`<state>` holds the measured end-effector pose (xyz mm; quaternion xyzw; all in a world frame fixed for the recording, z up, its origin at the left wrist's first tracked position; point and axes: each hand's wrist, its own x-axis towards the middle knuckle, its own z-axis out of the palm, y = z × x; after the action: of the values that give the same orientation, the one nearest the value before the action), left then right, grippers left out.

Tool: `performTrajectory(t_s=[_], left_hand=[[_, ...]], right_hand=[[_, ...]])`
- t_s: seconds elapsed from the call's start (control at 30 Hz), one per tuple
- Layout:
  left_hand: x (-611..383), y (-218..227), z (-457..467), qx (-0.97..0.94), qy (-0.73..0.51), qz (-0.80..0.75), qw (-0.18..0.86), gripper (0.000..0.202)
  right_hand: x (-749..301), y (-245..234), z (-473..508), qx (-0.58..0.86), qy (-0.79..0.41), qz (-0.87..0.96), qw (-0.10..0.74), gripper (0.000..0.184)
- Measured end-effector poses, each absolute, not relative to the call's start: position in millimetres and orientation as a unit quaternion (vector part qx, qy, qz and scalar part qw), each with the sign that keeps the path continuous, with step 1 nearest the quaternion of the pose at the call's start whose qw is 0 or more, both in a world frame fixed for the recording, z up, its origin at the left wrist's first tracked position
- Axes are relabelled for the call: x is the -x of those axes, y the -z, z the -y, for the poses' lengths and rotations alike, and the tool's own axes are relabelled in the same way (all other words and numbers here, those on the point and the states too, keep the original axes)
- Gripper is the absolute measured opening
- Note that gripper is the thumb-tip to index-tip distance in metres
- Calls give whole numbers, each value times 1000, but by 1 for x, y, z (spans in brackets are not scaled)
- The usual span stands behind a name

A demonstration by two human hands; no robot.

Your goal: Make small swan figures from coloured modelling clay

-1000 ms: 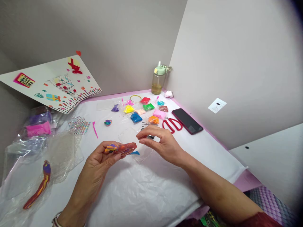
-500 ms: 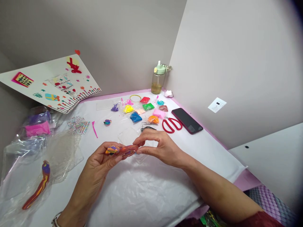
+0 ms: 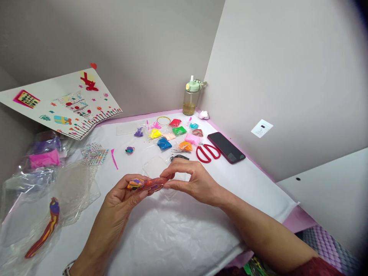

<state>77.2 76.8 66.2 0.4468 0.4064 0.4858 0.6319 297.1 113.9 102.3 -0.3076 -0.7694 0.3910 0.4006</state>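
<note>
Between my two hands is a multicoloured clay figure, swirled brown-red with an orange, yellow and purple rounded end at the left. My left hand is closed around that rounded end, its thumb along the near side. At the figure's right end, the thumb and fingers of my right hand pinch the clay. A clear plastic sheet lies on the table just beyond my hands. Off to the left, a long swirled clay strip rests on clear plastic. A small dark multicoloured clay ball sits beyond my left hand.
Several bagged clay packets lie at the back centre. Red-handled scissors and a phone are to the right, and a bottle stands in the corner. A pink tool, a gem sheet and a decorated board are left.
The view has shifted very slightly. Both hands keep their hold on the clay figure, with the right fingers moved only a little at its end.
</note>
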Motion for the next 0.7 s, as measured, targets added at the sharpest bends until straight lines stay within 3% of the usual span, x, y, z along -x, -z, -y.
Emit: performTrajectory(t_s=[0.5, 0.6, 0.7], left_hand=[[-78, -64, -76, -461, -497, -416, 606, 14], [-78, -62, -74, -471, -506, -433, 579, 17], [-80, -58, -73, -488, -509, -465, 536, 21]], right_hand=[[-299, -103, -113, 366, -451, 719, 382, 11], [-299, -102, -114, 393, -453, 720, 350, 29], [-297, -100, -113, 398, -450, 728, 330, 35]])
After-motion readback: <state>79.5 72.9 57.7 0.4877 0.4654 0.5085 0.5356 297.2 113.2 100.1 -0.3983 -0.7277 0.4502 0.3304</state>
